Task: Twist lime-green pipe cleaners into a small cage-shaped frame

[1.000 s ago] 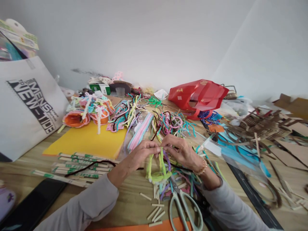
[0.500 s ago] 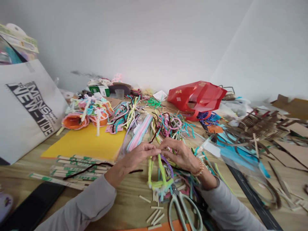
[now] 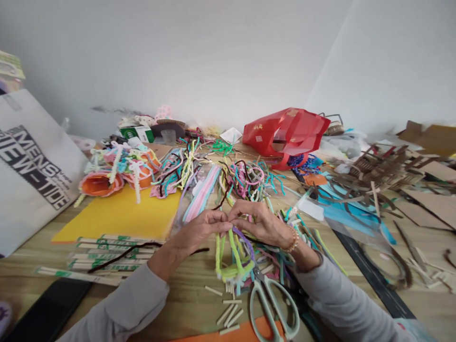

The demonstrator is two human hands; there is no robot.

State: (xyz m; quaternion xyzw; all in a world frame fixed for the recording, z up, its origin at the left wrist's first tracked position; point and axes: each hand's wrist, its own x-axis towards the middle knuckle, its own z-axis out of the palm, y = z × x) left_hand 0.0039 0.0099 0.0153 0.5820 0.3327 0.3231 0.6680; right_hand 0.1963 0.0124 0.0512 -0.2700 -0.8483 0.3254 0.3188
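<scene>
Down from the pinching hands (image 3: pixel 262 222) extends a lime-green frame (image 3: pixel 232 273)

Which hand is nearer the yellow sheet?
Left. The left hand is just to the right of the yellow sheet, apart from it; the right hand is farther right, beyond the left hand.

Upper limbs, worn items. L sleeve (image 3: pixel 121 304) and R sleeve (image 3: pixel 349 301): long, lt. grey, plain fabric w/ soft creases; L cuff (image 3: pixel 156 280) wide and loose. R wrist (image 3: pixel 301 252): bracelet (image 3: pixel 293 239) of sm. rounded beads, pale pinkish-gold; indiv. bead detail too sm. to tell. L hand (image 3: pixel 201 230), R hand (image 3: pixel 262 224): both bare.
</scene>
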